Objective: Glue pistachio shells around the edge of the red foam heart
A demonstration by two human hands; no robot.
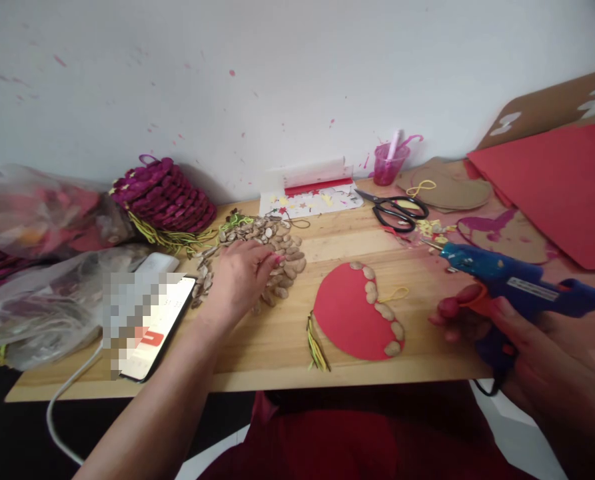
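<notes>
Tabletop (272,347) of pale, grained wood spreads in front of me, pushed up to a white wall (297,87) flecked with magenta spots. Along its back stand a magenta-stained plastic cup (390,172) and a white sheet (322,205) strewn with small coloured shapes; black-handled scissors (400,215) lie near them. To my right are large red card sheets (552,193) and brown cardboard cutouts (444,190). To my left, a magenta scaled bundle (170,200) with yellow-green tassels leans by the wall, near clear plastic bags (32,207) and a lit phone (170,327), partly blurred out

Between my hands, touching neither, a red card heart (344,307) lies flat, tan shells set along its upper right edge, a yellow-green tassel (318,343) at its left and a yellow loop at its right. My right hand (537,353) is well to its right, wrapped round the handle of a blue glue gun (492,263), its metal nozzle pointing left over the table. My left hand (240,273) is over the heap of tan shells (282,273), thumb and forefinger drawn close together; whether I have a shell between them, I cannot tell
</notes>
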